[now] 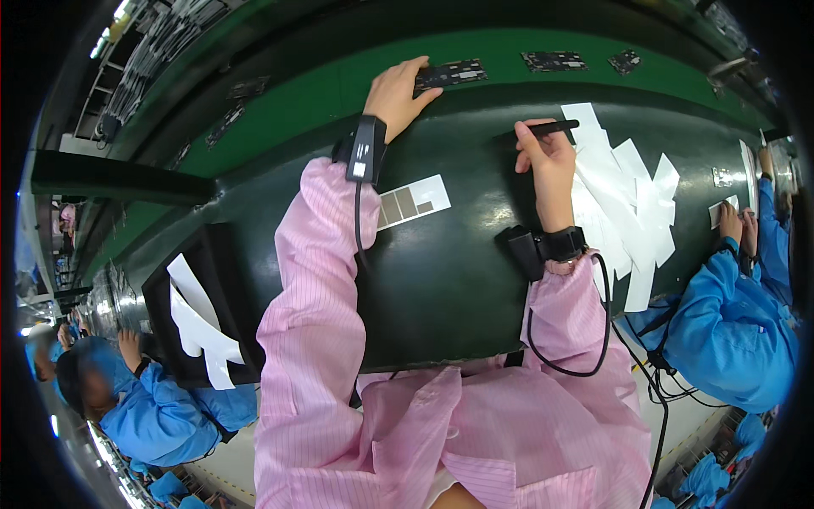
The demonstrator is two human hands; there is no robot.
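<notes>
While right fingers [527, 142] grip a black tool [555, 127], left fingers [410, 68] spread around a circuit board's [460, 74] left end.

A soft sheen is thrown back by the smooth, dark worktop [458, 280]! White strips [627, 204] are seen, paper-like, lightly glossy. Creased pink cloth is shown at the sleeves [318, 254]; black plastic (so it looks) is displayed by the pen-like tool [555, 128], a matt finish by the tray [231, 284], studded roughness by the circuit boards [459, 74].
</notes>
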